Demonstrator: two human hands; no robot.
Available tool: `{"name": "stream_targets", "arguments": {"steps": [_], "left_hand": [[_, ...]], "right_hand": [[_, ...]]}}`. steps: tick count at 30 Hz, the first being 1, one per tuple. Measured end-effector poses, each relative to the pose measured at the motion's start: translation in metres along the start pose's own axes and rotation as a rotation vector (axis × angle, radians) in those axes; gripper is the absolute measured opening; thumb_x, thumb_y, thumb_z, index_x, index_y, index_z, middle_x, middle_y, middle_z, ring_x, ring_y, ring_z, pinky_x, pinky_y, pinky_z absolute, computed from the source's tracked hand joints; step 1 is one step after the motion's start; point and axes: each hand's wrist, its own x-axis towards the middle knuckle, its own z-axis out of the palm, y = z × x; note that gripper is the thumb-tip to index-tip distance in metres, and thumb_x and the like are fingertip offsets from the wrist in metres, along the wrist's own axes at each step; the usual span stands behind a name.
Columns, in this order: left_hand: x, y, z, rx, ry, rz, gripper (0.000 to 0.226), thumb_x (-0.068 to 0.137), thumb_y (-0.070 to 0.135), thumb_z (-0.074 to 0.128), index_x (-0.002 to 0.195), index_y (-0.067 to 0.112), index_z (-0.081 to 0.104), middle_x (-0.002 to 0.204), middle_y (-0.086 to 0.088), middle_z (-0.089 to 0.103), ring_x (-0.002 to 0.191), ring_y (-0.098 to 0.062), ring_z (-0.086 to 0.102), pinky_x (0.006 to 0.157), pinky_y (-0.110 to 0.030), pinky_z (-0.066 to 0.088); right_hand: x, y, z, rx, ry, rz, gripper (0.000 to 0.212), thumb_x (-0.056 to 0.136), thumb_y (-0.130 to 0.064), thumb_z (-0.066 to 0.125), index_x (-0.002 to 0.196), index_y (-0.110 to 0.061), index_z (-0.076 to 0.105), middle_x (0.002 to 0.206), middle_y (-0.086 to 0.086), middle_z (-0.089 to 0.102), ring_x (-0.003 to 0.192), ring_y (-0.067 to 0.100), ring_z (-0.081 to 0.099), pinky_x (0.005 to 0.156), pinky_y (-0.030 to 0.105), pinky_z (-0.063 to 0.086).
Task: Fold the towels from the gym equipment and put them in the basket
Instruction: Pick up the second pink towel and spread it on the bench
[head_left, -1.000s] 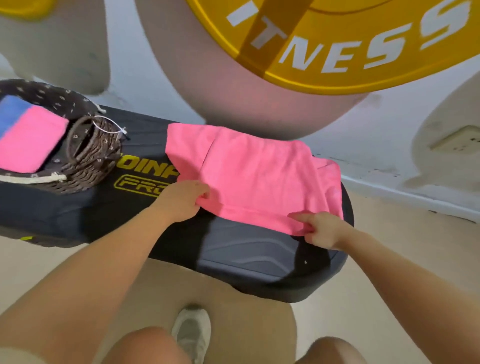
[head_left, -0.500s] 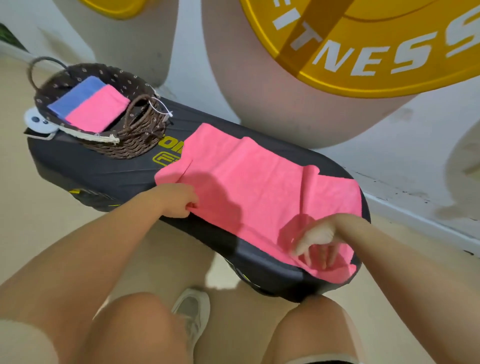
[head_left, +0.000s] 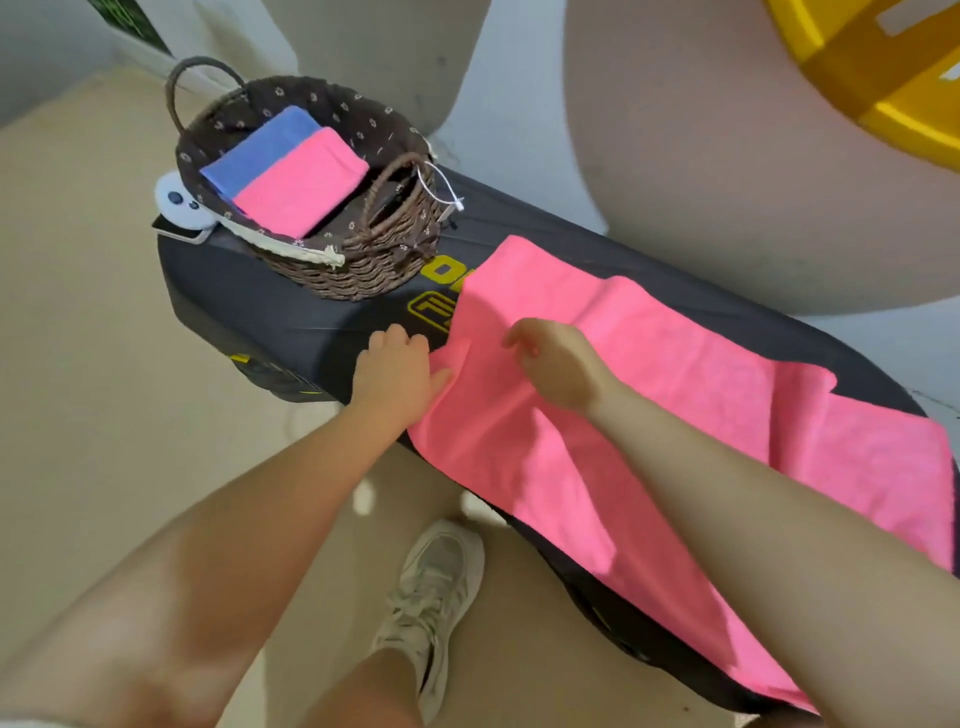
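Pink terry, one large towel (head_left: 649, 395), lies spread across the black padded bench (head_left: 291, 317), its near edge hanging over the bench's front side; spread flat like this it seems laid out so a fold can be started from the end nearest the basket (head_left: 363, 270). The left hand (head_left: 397, 371) rests at that end, thumb against the towel's edge and fingers laid loosely on the bare bench, apparently anchoring the corner; whether it pinches the cloth I cannot tell. The right hand (head_left: 553, 358) hovers over the towel just beside the left, fingers loosely curled and grasping nothing that shows.

The basket stands on the bench's far-left end, close enough to drop folded cloth straight in. It holds two folded towels: one blue (head_left: 260, 148), one pink (head_left: 301, 184), the pink overlapping the blue. So three towels in all, one basket, two hands.
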Motion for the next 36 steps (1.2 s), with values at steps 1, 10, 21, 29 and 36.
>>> {"name": "stream_targets", "arguments": {"steps": [1, 10, 21, 29, 36], "left_hand": [[0.003, -0.002, 0.003, -0.03, 0.005, 0.011, 0.044, 0.091, 0.045, 0.049, 0.114, 0.007, 0.054, 0.119, -0.015, 0.045, 0.113, -0.033, 0.04, 0.088, -0.042, 0.039], [0.025, -0.042, 0.012, -0.646, 0.037, 0.012, 0.021, 0.085, 0.02, 0.061, 0.07, 0.017, 0.047, 0.063, 0.004, 0.047, 0.059, -0.011, 0.043, 0.052, -0.013, 0.034], [0.014, -0.091, 0.01, -0.601, 0.21, -0.111, 0.017, 0.085, 0.022, 0.062, 0.079, 0.011, 0.05, 0.064, -0.005, 0.048, 0.066, -0.026, 0.049, 0.061, -0.033, 0.036], [0.003, -0.075, -0.004, -0.193, 0.193, 0.005, 0.025, 0.087, 0.014, 0.056, 0.108, 0.003, 0.049, 0.11, -0.018, 0.05, 0.098, -0.038, 0.052, 0.074, -0.045, 0.04], [0.006, 0.049, -0.012, -0.256, -0.011, 0.524, 0.02, 0.088, 0.019, 0.046, 0.103, 0.009, 0.054, 0.105, -0.012, 0.054, 0.094, -0.033, 0.056, 0.076, -0.042, 0.046]], "right_hand": [[0.012, -0.003, 0.007, 0.011, 0.021, 0.01, 0.037, 0.086, 0.001, 0.041, 0.115, -0.009, 0.062, 0.116, 0.015, 0.065, 0.11, 0.029, 0.058, 0.09, 0.027, 0.037], [0.099, -0.018, 0.041, -0.072, 0.026, 0.241, 0.035, 0.087, -0.039, 0.056, 0.072, -0.007, 0.057, 0.076, 0.011, 0.05, 0.073, 0.027, 0.047, 0.063, 0.029, 0.033], [0.109, -0.052, 0.058, 0.144, 0.161, 0.011, 0.006, 0.086, -0.008, 0.051, 0.084, -0.007, 0.057, 0.085, 0.01, 0.061, 0.082, 0.025, 0.053, 0.074, 0.033, 0.041], [0.048, -0.006, 0.029, -0.084, 0.152, -0.101, 0.04, 0.083, -0.026, 0.039, 0.109, -0.008, 0.063, 0.112, 0.013, 0.063, 0.109, 0.032, 0.055, 0.094, 0.04, 0.042], [-0.037, 0.073, -0.046, -0.255, 0.333, 0.228, 0.032, 0.085, -0.02, 0.046, 0.104, -0.001, 0.062, 0.113, 0.021, 0.058, 0.106, 0.039, 0.051, 0.09, 0.043, 0.041]]}}
